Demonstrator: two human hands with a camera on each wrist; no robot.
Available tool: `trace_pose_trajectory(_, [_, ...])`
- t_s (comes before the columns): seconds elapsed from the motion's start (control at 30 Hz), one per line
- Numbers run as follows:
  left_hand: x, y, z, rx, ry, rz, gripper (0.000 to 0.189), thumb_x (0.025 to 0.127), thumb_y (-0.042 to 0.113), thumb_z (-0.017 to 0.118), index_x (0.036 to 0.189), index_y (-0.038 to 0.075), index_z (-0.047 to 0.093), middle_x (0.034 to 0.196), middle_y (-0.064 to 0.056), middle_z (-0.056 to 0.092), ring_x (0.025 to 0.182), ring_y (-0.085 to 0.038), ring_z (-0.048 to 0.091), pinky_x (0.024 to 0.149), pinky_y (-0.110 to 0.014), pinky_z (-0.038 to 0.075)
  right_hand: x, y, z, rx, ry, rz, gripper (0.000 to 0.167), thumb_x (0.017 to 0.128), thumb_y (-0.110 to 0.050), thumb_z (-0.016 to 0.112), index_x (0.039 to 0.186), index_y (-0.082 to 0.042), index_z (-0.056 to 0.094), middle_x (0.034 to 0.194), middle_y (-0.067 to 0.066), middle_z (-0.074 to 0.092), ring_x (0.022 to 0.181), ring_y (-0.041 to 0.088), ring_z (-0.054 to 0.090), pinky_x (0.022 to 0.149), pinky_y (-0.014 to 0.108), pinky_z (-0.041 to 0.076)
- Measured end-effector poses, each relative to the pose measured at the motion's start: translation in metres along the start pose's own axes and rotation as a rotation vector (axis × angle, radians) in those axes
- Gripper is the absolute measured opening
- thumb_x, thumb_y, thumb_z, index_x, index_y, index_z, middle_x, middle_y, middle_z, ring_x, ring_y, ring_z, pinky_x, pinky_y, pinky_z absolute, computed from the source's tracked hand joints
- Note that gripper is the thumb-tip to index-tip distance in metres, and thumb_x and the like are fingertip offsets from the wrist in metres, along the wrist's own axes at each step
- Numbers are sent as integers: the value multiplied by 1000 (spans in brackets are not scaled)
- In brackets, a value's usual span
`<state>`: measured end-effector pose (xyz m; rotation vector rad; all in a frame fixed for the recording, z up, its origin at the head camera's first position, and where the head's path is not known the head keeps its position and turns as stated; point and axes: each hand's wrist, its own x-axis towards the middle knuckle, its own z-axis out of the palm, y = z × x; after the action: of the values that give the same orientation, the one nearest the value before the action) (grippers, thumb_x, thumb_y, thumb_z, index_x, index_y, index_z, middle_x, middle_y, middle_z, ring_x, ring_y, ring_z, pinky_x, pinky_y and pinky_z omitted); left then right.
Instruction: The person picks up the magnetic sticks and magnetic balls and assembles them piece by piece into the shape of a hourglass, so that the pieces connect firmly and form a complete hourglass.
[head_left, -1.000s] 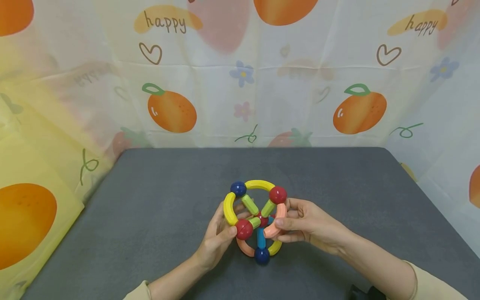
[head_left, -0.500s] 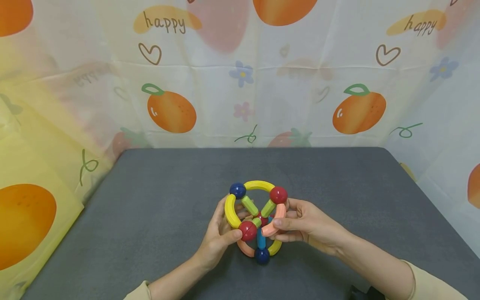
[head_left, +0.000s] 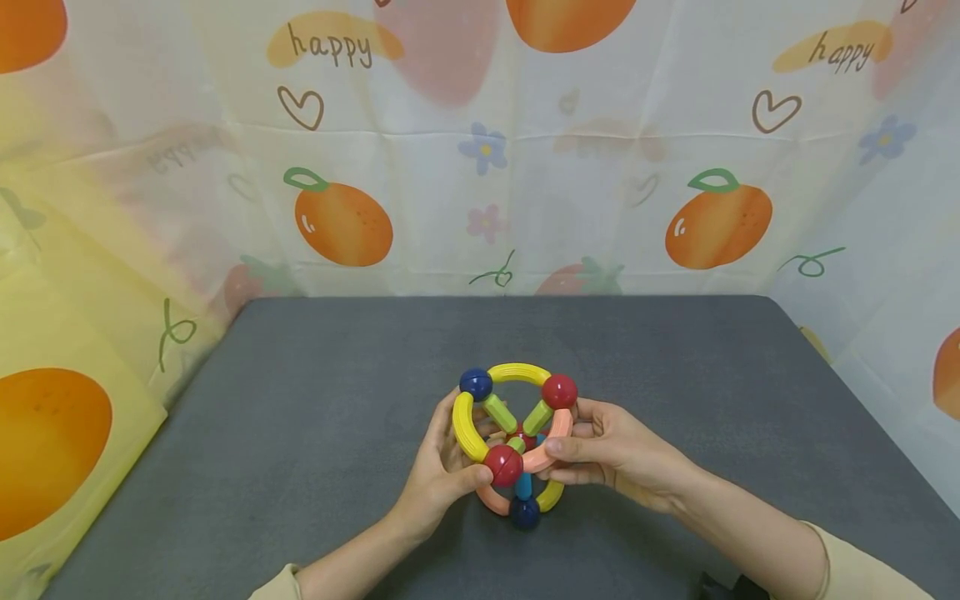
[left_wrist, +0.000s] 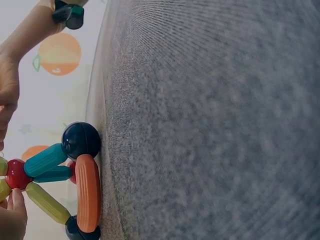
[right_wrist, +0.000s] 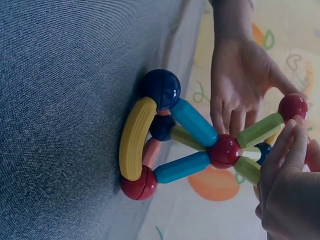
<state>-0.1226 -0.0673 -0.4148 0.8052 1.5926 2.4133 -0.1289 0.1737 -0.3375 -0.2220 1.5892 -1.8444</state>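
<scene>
A magnetic ball-and-stick model stands on the grey table (head_left: 337, 400), with an upper and a lower ring joined through a central red ball (right_wrist: 224, 151). My left hand (head_left: 435, 475) holds its left side, the thumb against the near red ball (head_left: 503, 465) and the fingers behind. My right hand (head_left: 630, 454) pinches the pink curved stick (head_left: 561, 422), which spans from the right red ball (head_left: 559, 391) to the near red ball. Yellow curved sticks (head_left: 467, 427) and a dark blue ball (head_left: 476, 384) complete the upper ring. Straight green and blue sticks (right_wrist: 182, 167) meet at the centre.
A fruit-printed cloth (head_left: 525, 192) hangs behind the table and along both sides. A black object (head_left: 723, 587) shows in part at the front edge, beside the right forearm.
The near red ball has shifted right under my left thumb. The gap between it and the pink curved stick has closed, and the two now meet. My right hand has barely moved.
</scene>
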Motion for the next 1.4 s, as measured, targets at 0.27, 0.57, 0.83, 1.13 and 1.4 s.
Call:
trace_pose_trajectory(0.27, [0, -1, -1, 6, 8, 0, 89, 89, 34, 73, 152, 5, 16, 134, 1, 52, 123, -8, 59, 105, -23, 49, 0, 1, -2, -11, -6, -8, 62, 95, -21, 67, 134, 10, 32, 98, 3, 74, 89, 13, 76, 83, 28, 60])
trace_pose_trajectory(0.57, [-1, -1, -1, 3, -16, 19, 90, 91, 34, 70, 155, 4, 14, 139, 1, 51, 128, -9, 57, 108, -26, 47, -4, -2, -8, -158, 100, -37, 48, 98, -26, 63, 129, -4, 34, 98, 2, 71, 83, 15, 73, 80, 35, 62])
trace_pose_trajectory(0.83, [-2, -1, -1, 28, -8, 15, 90, 92, 35, 68, 155, 2, 12, 141, 1, 51, 127, -9, 58, 107, -25, 47, -4, -8, -9, -270, 179, -109, 60, 98, -33, 61, 148, -22, 31, 115, 11, 65, 82, 18, 69, 79, 40, 62])
trace_pose_trajectory(1.13, [-3, -2, -1, 37, 6, -7, 88, 93, 29, 68, 156, 4, 11, 142, -4, 50, 126, -8, 59, 106, -23, 48, -3, -7, -12, -276, 192, -102, 59, 97, -34, 62, 148, -20, 35, 118, 14, 66, 87, 18, 70, 81, 40, 61])
trace_pose_trajectory(1.4, [-2, -1, 0, 102, 21, -16, 88, 93, 27, 69, 156, 5, 12, 146, -33, 40, 126, -8, 60, 106, -25, 48, -3, -8, -16, -278, 192, -83, 62, 97, -34, 62, 150, -17, 34, 118, 11, 67, 89, 18, 70, 81, 38, 61])
